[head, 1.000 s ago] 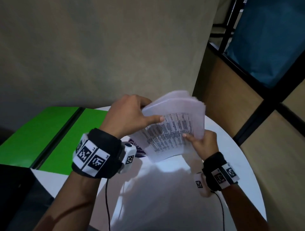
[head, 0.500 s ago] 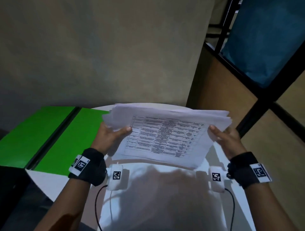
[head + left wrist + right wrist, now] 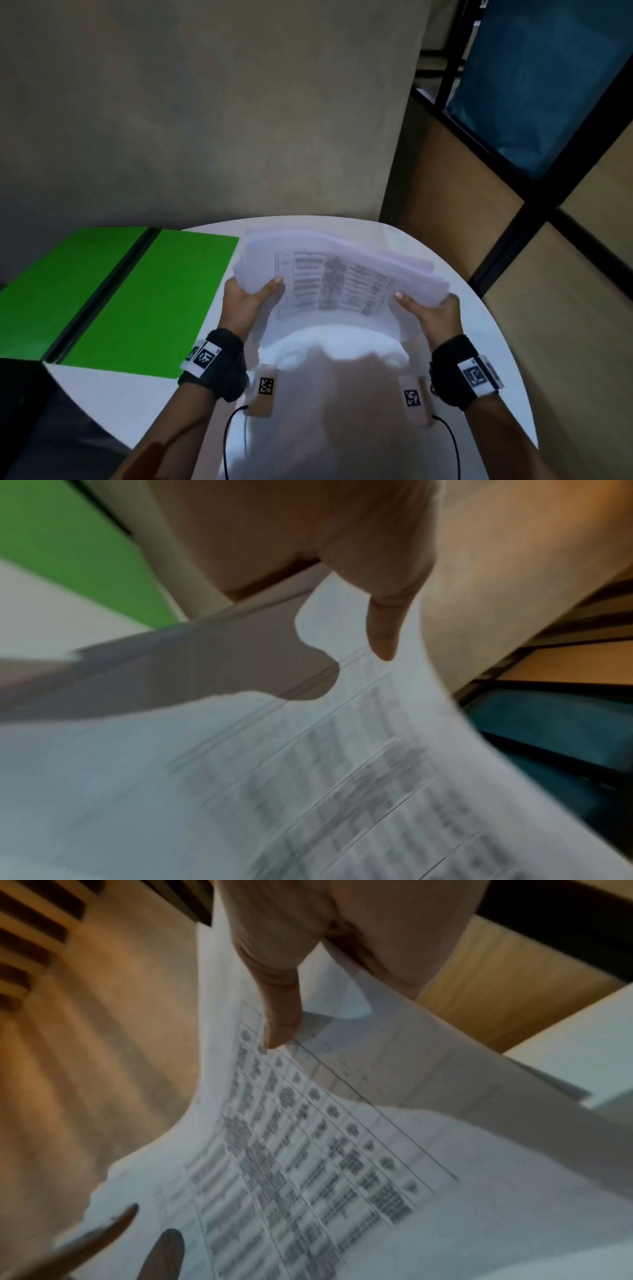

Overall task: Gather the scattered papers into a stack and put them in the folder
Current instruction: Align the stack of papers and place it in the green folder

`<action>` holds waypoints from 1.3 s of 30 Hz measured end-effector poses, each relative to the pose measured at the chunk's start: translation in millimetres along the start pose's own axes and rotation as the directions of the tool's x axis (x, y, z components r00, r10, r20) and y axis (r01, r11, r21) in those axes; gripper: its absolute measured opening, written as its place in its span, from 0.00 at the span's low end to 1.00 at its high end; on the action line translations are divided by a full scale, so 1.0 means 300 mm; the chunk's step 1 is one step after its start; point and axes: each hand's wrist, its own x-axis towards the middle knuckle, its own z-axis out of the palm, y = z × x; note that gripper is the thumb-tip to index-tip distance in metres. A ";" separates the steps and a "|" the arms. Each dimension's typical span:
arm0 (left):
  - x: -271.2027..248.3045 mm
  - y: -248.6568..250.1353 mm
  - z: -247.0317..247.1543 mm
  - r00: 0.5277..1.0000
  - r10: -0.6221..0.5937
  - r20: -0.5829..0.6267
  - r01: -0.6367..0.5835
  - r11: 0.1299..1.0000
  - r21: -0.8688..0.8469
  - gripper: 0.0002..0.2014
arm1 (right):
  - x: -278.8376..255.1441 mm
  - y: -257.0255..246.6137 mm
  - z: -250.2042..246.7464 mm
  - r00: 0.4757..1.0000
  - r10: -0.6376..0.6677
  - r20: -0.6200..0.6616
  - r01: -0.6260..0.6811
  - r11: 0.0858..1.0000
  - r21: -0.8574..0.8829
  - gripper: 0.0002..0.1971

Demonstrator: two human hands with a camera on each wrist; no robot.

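Observation:
A loose stack of white papers [image 3: 339, 277] with a printed table on top is held over the round white table [image 3: 479, 342]. My left hand [image 3: 250, 298] grips its left edge, thumb on top. My right hand [image 3: 428, 308] grips the right edge the same way. In the left wrist view the left thumb [image 3: 383, 626] presses on the stack of papers [image 3: 308, 777]. The right wrist view shows my right thumb [image 3: 281, 1020] on the printed sheet [image 3: 308, 1137]. The green folder [image 3: 113, 294] lies open at the left, hanging over the table's edge.
A beige wall rises behind the table. A wooden partition with black frames [image 3: 513, 212] and a blue panel [image 3: 548, 68] stands to the right. A dark object [image 3: 20, 411] sits at the lower left.
The stack went from a tilted bundle between both hands to flat and landscape, one hand at each short edge. It has since sunk nearer the table and looks motion-blurred.

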 end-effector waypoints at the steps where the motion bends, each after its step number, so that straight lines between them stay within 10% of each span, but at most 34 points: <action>1: -0.011 -0.008 -0.004 1.000 -0.021 0.003 0.021 0.999 -0.031 0.08 | -0.013 0.019 -0.004 0.999 0.034 0.018 -0.034 0.999 -0.001 0.12; 7: -0.021 0.005 -0.034 0.998 -0.057 0.026 0.061 0.981 -0.186 0.21 | -0.051 0.042 -0.050 0.994 0.102 0.040 -0.104 0.992 0.064 0.22; 13: -0.020 0.047 -0.004 1.000 -0.014 0.021 0.018 0.975 -0.222 0.29 | -0.053 -0.021 -0.047 0.998 0.056 0.023 -0.058 0.993 0.101 0.02; 19: 0.019 -0.014 -0.022 0.999 -0.027 -0.017 0.023 0.984 -0.179 0.42 | -0.036 -0.073 -0.030 0.989 0.145 0.010 -0.145 0.983 0.110 0.34; 22: 0.009 -0.017 -0.022 0.997 -0.054 -0.058 0.041 0.978 -0.205 0.46 | -0.033 -0.089 -0.019 0.989 0.145 -0.041 -0.139 0.984 0.111 0.24; 25: -0.007 0.010 -0.005 0.996 -0.014 -0.087 -0.008 0.968 -0.252 0.41 | -0.031 -0.099 -0.016 0.991 0.097 -0.088 -0.091 0.994 0.064 0.10; 39: 0.010 0.043 0.030 0.986 0.063 -0.151 -0.080 0.991 -0.107 0.13 | -0.035 -0.046 -0.033 0.990 0.075 -0.122 -0.073 0.997 0.019 0.08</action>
